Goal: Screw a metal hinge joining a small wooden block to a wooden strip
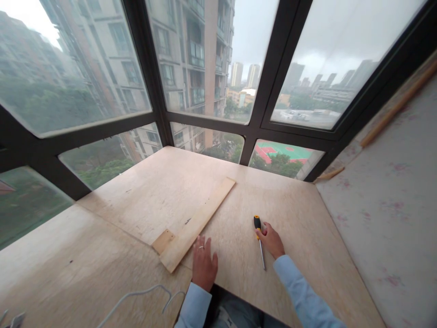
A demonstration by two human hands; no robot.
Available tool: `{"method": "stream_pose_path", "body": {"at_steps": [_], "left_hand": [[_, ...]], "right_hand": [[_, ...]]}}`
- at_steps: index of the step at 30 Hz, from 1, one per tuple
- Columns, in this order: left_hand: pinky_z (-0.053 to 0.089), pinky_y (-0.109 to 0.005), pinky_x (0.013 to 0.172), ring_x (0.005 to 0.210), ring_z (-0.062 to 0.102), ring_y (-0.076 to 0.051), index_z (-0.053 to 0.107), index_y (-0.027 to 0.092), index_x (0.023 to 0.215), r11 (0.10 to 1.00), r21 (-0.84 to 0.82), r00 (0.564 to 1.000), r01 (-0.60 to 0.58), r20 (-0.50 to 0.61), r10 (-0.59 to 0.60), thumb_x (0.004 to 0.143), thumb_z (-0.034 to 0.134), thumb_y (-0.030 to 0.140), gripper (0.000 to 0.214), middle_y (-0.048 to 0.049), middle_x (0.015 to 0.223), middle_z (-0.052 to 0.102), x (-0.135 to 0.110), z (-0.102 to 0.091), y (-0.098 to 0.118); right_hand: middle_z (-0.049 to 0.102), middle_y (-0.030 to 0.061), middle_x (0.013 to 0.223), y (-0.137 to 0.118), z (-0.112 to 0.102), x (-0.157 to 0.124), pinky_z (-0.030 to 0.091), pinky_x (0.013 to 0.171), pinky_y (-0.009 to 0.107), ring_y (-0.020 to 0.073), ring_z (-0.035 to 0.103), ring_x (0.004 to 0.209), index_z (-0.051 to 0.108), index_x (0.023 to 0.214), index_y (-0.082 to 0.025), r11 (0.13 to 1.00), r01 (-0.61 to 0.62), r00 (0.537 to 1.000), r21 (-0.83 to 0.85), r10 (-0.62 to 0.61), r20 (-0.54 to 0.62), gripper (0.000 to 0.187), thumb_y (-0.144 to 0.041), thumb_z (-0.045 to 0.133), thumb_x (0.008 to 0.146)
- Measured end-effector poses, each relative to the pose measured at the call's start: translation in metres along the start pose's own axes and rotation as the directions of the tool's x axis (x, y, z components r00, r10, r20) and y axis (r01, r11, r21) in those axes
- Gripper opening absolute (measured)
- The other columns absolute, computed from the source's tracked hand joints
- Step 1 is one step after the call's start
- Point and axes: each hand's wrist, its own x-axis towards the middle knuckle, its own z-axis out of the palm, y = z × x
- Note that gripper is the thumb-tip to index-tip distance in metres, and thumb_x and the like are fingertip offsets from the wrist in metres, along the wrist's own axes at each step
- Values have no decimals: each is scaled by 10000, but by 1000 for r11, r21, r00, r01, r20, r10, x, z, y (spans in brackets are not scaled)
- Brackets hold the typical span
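A screwdriver (pixel 257 223) with a black and yellow handle points its metal shaft toward me. My right hand (pixel 271 240) has its thumb and fingers closed on the lower part of that handle. Further left, my left hand (pixel 204 264) rests palm down with fingers apart and a ring on one finger. Its fingertips are by the near edge of a long flat wooden board (pixel 201 221); whether they touch it I cannot tell. Against the board's left side sits a small wooden block (pixel 164 241) with small dark marks.
Pale plywood (pixel 290 200) forms the broad surface, with a seam on the left. A white cable (pixel 136 292) curls at the lower left, near a blurred metal object (pixel 17 320). Dark window frames (pixel 211 122) border the far side, and a flowered wall (pixel 385 214) stands on the right.
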Motion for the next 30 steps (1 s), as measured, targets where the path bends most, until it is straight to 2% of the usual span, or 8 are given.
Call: {"method": "stream_pose_path", "body": {"at_steps": [3, 6, 9, 12, 17, 21, 26, 30], "left_hand": [[388, -470, 1072, 1298, 462, -287, 505, 103, 1317, 964, -258, 994, -56, 75, 78, 852, 453, 209, 480, -188, 1355, 527, -9, 15, 30], [403, -452, 1058, 1248, 506, -278, 481, 109, 1335, 893, -450, 971, 31, 226, 81, 844, 495, 282, 522, -177, 1340, 540, -12, 17, 61], [477, -396, 951, 1078, 603, -252, 444, 113, 1362, 819, -534, 921, 211, 388, 16, 808, 579, 354, 619, -170, 1304, 562, -8, 8, 82], [487, -327, 842, 938, 636, -216, 463, 139, 1342, 834, -488, 900, 256, 434, -22, 815, 592, 302, 567, -134, 1186, 634, 0, -6, 86], [392, -246, 644, 714, 640, -169, 632, 183, 934, 907, -314, 893, 281, 432, -127, 957, 383, 218, 253, -40, 735, 683, 19, -29, 68], [327, -241, 591, 704, 631, -171, 632, 181, 847, 948, -184, 936, 258, 291, -198, 975, 412, 258, 267, -53, 747, 683, 38, -42, 44], [329, -270, 599, 768, 628, -216, 660, 173, 1051, 899, 41, 895, 435, 84, -437, 987, 390, 294, 303, -100, 867, 696, 65, -59, 2], [389, -300, 702, 899, 598, -254, 702, 139, 1030, 861, 237, 891, 449, -54, -450, 955, 420, 252, 313, -142, 956, 662, 83, -72, -40]], "right_hand": [[624, 12, 621, -16, 6, -5, 449, 644, 310, 224, 625, 668, 678, 925, -183, 994, -19, 999, 110, 15, 43, 299, -313, 652, 657], [618, -6, 567, -33, 17, -13, 443, 531, 271, 183, 604, 553, 658, 802, -189, 974, -38, 992, 224, 11, 124, 193, -330, 635, 672], [642, -2, 565, -50, 30, -28, 463, 439, 267, 165, 587, 457, 625, 854, -172, 932, -94, 973, 350, 12, 229, 289, -432, 601, 729], [691, 24, 655, -70, 40, -43, 523, 473, 280, 168, 634, 506, 589, 1001, -154, 858, -152, 959, 491, 8, 282, 422, -500, 607, 761], [729, 57, 749, -102, 42, -55, 549, 555, 293, 190, 687, 606, 536, 1127, -146, 662, -242, 937, 709, -30, 348, 625, -504, 761, 667], [739, 98, 924, -109, 38, -55, 547, 665, 340, 218, 718, 731, 517, 1206, -165, 647, -230, 909, 727, -125, 398, 727, -489, 803, 622], [735, 97, 913, -88, 32, -56, 525, 682, 350, 203, 706, 714, 594, 1097, -164, 693, -240, 880, 679, -139, 453, 606, -515, 784, 641], [736, 87, 907, -49, 24, -62, 520, 674, 333, 188, 695, 723, 629, 1032, -166, 718, -310, 875, 622, -39, 482, 542, -524, 773, 653]]}}
